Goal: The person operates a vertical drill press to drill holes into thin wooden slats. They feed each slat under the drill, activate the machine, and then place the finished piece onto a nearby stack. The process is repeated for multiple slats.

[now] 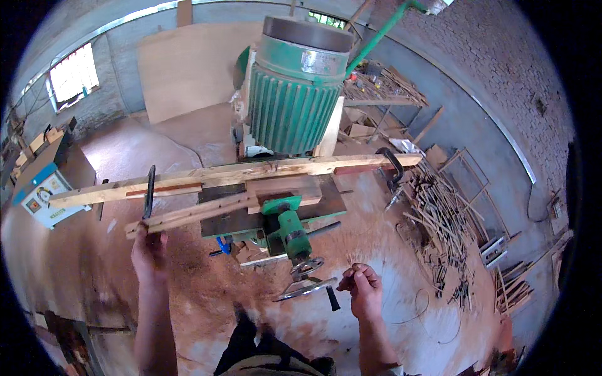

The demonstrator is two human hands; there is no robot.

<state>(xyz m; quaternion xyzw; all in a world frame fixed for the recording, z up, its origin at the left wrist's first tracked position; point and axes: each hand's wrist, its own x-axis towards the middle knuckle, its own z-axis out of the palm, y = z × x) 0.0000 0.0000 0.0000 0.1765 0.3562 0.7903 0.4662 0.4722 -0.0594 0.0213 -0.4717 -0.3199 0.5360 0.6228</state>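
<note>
Dim, soft daylight. Window [74, 74] way beyond the left hand [150, 254] is blown out, pale glare on the floor [125, 150] nearer it. Fisheye bends the wall [433, 94], corners go black, foot [243, 318] right of that hand looks blurry.

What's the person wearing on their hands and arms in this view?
The left hand and right hand are both ungloved. No watch, wristband or cable shows. Both forearms are bare; a pale sleeve edge shows by the right arm at the lower border.
</note>
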